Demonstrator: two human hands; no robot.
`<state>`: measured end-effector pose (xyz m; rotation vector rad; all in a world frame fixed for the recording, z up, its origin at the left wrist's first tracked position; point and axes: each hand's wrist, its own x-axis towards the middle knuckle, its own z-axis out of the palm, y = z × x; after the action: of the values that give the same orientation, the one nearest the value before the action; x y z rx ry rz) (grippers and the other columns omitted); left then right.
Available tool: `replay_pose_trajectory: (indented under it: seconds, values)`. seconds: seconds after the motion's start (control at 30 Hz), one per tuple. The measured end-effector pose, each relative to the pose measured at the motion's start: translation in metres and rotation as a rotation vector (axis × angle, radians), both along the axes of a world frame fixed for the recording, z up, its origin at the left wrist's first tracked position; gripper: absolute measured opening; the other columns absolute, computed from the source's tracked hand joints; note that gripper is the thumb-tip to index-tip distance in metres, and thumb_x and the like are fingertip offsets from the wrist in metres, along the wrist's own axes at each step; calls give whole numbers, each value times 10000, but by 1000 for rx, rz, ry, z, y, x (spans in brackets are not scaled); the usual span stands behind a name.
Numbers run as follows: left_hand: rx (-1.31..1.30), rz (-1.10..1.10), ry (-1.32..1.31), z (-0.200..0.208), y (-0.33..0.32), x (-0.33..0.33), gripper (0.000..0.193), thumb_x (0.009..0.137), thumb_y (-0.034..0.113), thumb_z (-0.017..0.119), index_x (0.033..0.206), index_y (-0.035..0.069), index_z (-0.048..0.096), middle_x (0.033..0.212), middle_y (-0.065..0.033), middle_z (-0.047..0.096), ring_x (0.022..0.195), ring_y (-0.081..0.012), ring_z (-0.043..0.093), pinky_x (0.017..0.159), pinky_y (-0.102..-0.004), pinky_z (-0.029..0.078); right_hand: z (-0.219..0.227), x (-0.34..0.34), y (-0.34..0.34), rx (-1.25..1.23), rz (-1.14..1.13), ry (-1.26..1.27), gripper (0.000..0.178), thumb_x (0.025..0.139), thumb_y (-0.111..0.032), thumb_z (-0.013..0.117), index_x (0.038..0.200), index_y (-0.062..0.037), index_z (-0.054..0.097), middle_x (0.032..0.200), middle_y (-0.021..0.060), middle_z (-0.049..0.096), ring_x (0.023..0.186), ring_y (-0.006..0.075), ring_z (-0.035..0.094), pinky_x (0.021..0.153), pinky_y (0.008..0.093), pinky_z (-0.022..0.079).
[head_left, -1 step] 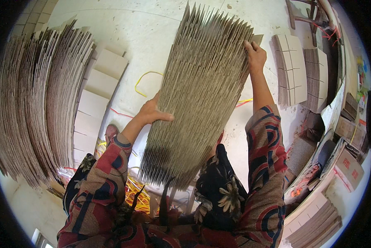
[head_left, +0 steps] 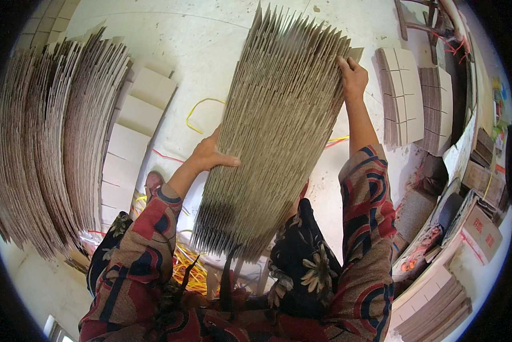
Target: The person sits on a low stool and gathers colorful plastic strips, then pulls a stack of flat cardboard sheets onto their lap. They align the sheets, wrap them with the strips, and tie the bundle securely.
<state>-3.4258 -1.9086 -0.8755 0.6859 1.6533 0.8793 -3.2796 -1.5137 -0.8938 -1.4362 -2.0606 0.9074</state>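
A long, thick stack of grey-brown cardboard sheets [head_left: 278, 125] stands on edge in front of me, slanting from far right to near left. Its upper edges form a ragged, ridged surface. My left hand [head_left: 210, 155] grips the left side, thumb lying over the top edges and the other fingers mostly hidden behind the cardboard. At the far right side my right hand [head_left: 353, 77] has its fingertips curled on the stack's edge. What bears the stack from below is largely hidden.
Tall rows of similar cardboard [head_left: 56, 142] stand at left, beside pale slotted cardboard pieces [head_left: 127, 142]. More slotted stacks [head_left: 401, 97] sit at right, with a printed carton [head_left: 479, 233] nearer. Yellow strapping [head_left: 190, 265] lies tangled by my legs. A wooden frame [head_left: 418, 25] stands far right.
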Motion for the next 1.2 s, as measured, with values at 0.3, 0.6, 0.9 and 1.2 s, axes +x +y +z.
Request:
replay_pose_trajectory:
  seconds: [0.3, 0.6, 0.9, 1.2]
  values:
    - [-26, -5, 37, -1, 0, 0, 1123, 505, 405, 837, 1419, 49, 289, 1215, -195, 573, 1136, -332, 547, 985, -361, 399, -12, -2, 10, 204, 137, 22, 297, 820, -133, 599, 1105, -72, 656, 1126, 228, 595, 1022, 327, 599, 890, 376, 455]
    - [-73, -13, 54, -1, -2, 0, 1116, 501, 407, 838, 1410, 43, 303, 1207, -197, 578, 1137, -336, 546, 990, -363, 397, 5, -18, -5, 151, 38, -162, 593, 725, -453, 703, 1096, 6, 651, 1014, 203, 616, 969, 350, 599, 893, 401, 450]
    - [-33, 4, 44, 0, -1, 0, 1106, 507, 410, 836, 1406, 38, 310, 1223, -196, 567, 1152, -334, 535, 1000, -363, 385, -4, -21, -1, 245, 124, 17, 337, 778, -188, 656, 1087, -54, 661, 1122, 206, 569, 993, 359, 583, 883, 392, 459]
    - [-62, -6, 42, 0, -5, -2, 1106, 517, 419, 835, 1408, 36, 304, 1229, -202, 560, 1162, -333, 526, 1007, -357, 378, 42, -51, -32, 29, 11, -332, 451, 783, -435, 605, 1075, -101, 686, 1308, 292, 407, 1077, 396, 541, 879, 453, 473]
